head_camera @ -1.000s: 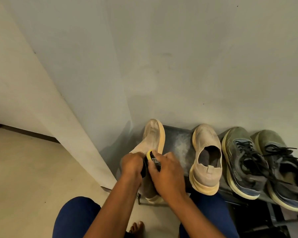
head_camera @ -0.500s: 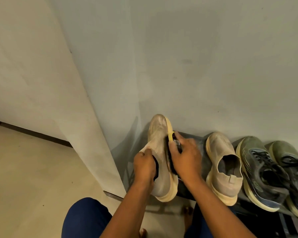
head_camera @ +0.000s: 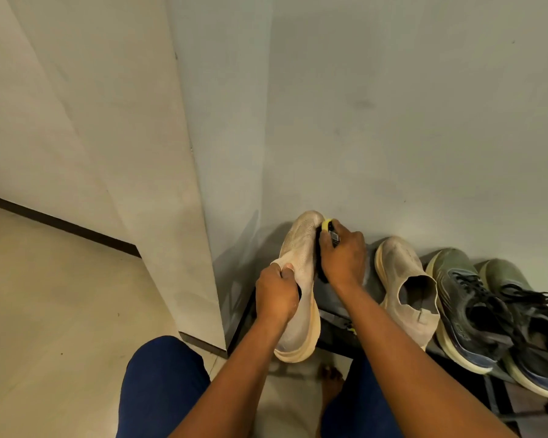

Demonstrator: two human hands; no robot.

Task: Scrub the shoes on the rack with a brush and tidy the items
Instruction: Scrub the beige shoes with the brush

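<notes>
- The left hand (head_camera: 276, 295) grips a beige slip-on shoe (head_camera: 299, 279) by its collar, fingers curled tight into the opening, holding it tilted on its side above the left end of the rack (head_camera: 336, 314).
- The right hand (head_camera: 342, 257) is closed around a brush (head_camera: 328, 230) with a yellow body; its dark bristles press against the shoe's upper near the toe.
- The matching beige shoe (head_camera: 405, 286) sits on the rack's top shelf just right of the hands, toe toward the wall.
- Two green lace-up sneakers (head_camera: 487, 311) stand side by side at the rack's right end.
- Dark blue trouser knees (head_camera: 162, 390) frame the lower edge.
</notes>
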